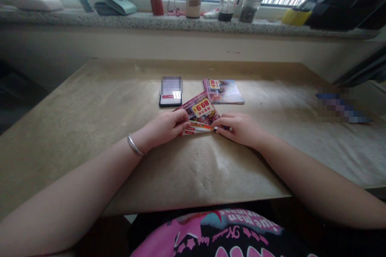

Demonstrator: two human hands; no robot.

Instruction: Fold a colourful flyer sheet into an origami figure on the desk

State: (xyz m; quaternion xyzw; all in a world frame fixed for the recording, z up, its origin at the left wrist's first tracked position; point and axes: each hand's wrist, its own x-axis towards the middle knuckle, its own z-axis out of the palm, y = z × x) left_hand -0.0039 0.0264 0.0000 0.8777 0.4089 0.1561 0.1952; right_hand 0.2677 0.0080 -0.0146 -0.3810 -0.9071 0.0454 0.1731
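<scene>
A colourful printed leaflet (200, 113) with a yellow price tag lies partly folded on the brown table (90, 128), in the middle. My left hand (164, 127) presses its left edge with the fingers curled on the paper; a silver bangle sits on that wrist. My right hand (241, 128) pinches the folded lower right edge against the table. Both hands meet along the leaflet's near fold.
A second leaflet (223, 90) lies flat just behind, and a phone (170, 93) stands to its left. A blurred blue item (340, 106) lies at the right. The stone windowsill (120, 19) behind holds bottles, a jar and a red cup (157, 5).
</scene>
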